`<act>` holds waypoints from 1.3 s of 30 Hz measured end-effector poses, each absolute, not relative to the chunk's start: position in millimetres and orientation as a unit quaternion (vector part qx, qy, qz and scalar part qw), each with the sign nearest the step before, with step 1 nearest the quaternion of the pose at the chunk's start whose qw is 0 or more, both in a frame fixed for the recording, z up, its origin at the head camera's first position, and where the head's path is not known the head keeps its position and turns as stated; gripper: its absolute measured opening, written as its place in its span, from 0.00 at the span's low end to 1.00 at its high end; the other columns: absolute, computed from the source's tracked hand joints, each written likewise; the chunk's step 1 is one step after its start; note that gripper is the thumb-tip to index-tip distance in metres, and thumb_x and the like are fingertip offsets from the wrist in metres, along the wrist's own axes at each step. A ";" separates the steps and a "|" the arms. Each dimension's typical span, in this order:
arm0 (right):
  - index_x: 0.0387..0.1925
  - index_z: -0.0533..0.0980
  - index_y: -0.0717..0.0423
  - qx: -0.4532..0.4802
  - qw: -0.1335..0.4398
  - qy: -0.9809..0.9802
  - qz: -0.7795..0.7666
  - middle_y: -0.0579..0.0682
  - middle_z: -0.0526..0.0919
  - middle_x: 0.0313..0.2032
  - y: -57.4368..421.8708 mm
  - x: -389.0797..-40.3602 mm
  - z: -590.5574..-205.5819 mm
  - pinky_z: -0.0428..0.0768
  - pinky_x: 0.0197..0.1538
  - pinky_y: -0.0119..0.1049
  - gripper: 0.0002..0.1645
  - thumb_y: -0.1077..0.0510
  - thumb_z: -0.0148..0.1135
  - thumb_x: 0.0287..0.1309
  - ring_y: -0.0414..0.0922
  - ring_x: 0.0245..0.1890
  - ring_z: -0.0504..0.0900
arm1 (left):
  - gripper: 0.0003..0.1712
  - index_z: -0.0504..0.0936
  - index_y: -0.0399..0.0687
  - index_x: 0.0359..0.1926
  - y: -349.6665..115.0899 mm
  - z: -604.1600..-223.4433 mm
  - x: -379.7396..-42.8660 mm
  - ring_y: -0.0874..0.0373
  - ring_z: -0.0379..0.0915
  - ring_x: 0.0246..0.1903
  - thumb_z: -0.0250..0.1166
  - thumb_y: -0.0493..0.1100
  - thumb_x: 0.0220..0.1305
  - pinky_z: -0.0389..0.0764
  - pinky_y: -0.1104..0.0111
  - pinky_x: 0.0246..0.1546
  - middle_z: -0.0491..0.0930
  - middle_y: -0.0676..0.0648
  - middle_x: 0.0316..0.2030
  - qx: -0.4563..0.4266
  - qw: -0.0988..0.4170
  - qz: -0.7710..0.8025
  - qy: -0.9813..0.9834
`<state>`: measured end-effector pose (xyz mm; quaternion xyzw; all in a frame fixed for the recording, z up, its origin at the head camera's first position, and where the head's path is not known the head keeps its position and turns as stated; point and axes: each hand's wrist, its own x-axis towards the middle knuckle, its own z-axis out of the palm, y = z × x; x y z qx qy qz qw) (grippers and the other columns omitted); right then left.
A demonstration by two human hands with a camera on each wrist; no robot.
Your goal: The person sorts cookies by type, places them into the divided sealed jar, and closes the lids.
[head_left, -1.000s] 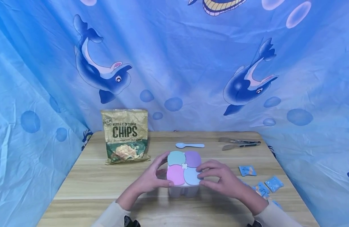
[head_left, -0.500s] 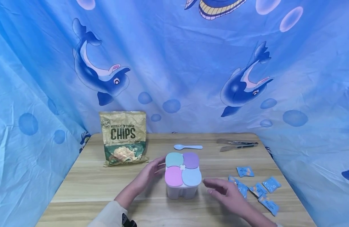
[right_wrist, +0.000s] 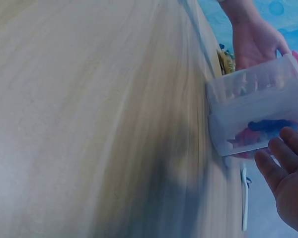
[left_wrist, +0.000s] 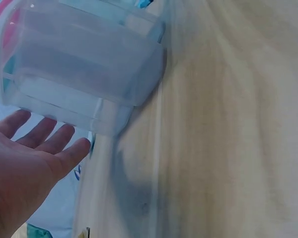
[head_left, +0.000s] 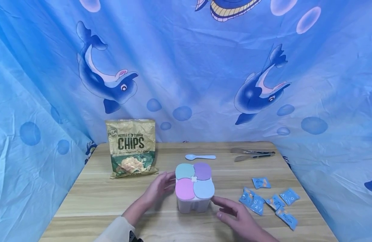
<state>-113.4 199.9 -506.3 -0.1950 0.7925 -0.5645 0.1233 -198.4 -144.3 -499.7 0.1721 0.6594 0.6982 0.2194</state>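
- Fingers rested on the lid (head_left: 194, 179) a second ago; now the left hand (head_left: 158, 187) is at the box's (head_left: 185, 205) 9 o'clock, the right (head_left: 234, 215) at 4.
- Fingers loosely spread, pinching nothing; contact unclear.
- Box seems self-standing, mid-table (head_left: 92, 195).
- Bounds: chips (head_left: 132, 146) 10, far edge 12, packets (head_left: 275, 202) 3.

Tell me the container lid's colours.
The lid has teal, purple, pink and light blue panels around a white centre, clearest in the head view.
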 end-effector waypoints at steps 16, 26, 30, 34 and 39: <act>0.72 0.65 0.65 -0.187 0.094 0.774 -0.598 0.65 0.72 0.69 192.6 -157.4 -503.1 0.79 0.63 0.54 0.29 0.50 0.38 0.83 0.64 0.67 0.74 | 0.39 0.43 0.30 0.79 -159.4 -506.6 -125.9 0.35 0.49 0.77 0.21 0.55 0.83 0.46 0.31 0.73 0.44 0.30 0.79 0.197 0.200 0.719 0.636; 0.73 0.65 0.63 -0.113 0.109 0.760 -0.631 0.64 0.71 0.71 175.6 -188.7 -499.4 0.77 0.67 0.51 0.41 0.38 0.26 0.82 0.62 0.71 0.71 | 0.38 0.52 0.31 0.77 -146.5 -508.3 -102.4 0.56 0.65 0.72 0.26 0.55 0.83 0.55 0.44 0.74 0.61 0.41 0.76 0.179 0.214 0.750 0.600; 0.73 0.66 0.62 -0.102 0.110 0.764 -0.627 0.63 0.72 0.70 171.7 -194.8 -499.2 0.77 0.67 0.52 0.43 0.35 0.26 0.81 0.62 0.71 0.70 | 0.37 0.55 0.32 0.76 -142.9 -508.2 -99.8 0.51 0.65 0.72 0.26 0.54 0.83 0.56 0.40 0.73 0.54 0.27 0.76 0.179 0.216 0.743 0.608; 0.73 0.66 0.62 -0.100 0.115 0.768 -0.622 0.63 0.71 0.70 171.4 -197.3 -498.8 0.77 0.67 0.53 0.43 0.34 0.27 0.80 0.62 0.71 0.70 | 0.34 0.56 0.30 0.75 -141.5 -506.2 -99.1 0.46 0.65 0.72 0.31 0.51 0.83 0.58 0.40 0.73 0.54 0.26 0.75 0.173 0.210 0.733 0.624; 0.71 0.67 0.63 -0.132 0.098 0.771 -0.615 0.64 0.74 0.68 177.4 -196.4 -495.1 0.78 0.65 0.56 0.36 0.41 0.34 0.82 0.63 0.69 0.73 | 0.28 0.62 0.32 0.73 -142.4 -503.1 -105.3 0.38 0.68 0.68 0.47 0.44 0.81 0.71 0.58 0.69 0.63 0.28 0.72 0.158 0.141 0.681 0.701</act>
